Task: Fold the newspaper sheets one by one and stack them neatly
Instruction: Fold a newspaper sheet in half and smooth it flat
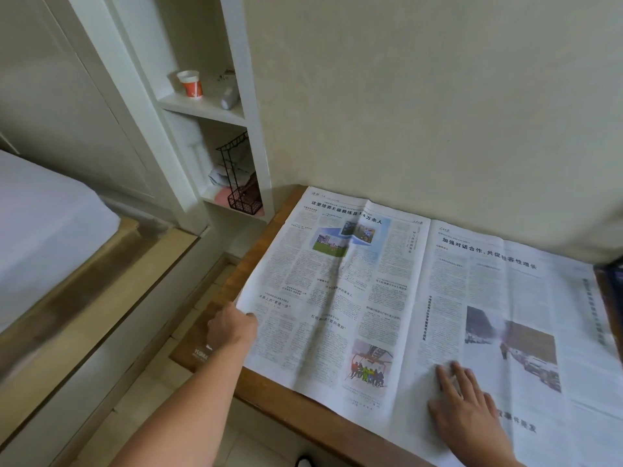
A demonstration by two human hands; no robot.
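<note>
A large newspaper sheet [387,291] lies spread open across the wooden table [269,396], its centre crease running from the wall toward me. My left hand [231,326] grips the sheet's left edge, which overhangs the table side. My right hand [468,406] rests flat with fingers spread on the right-hand page, near the front edge beside the centre crease. More printed paper shows beneath the sheet at the far right.
The table stands against a cream wall [438,112]. To the left is a white shelf unit [202,106] holding a paper cup [190,84] and a black wire basket [241,183]. A bed [43,227] with a white cover lies further left. The floor is tiled.
</note>
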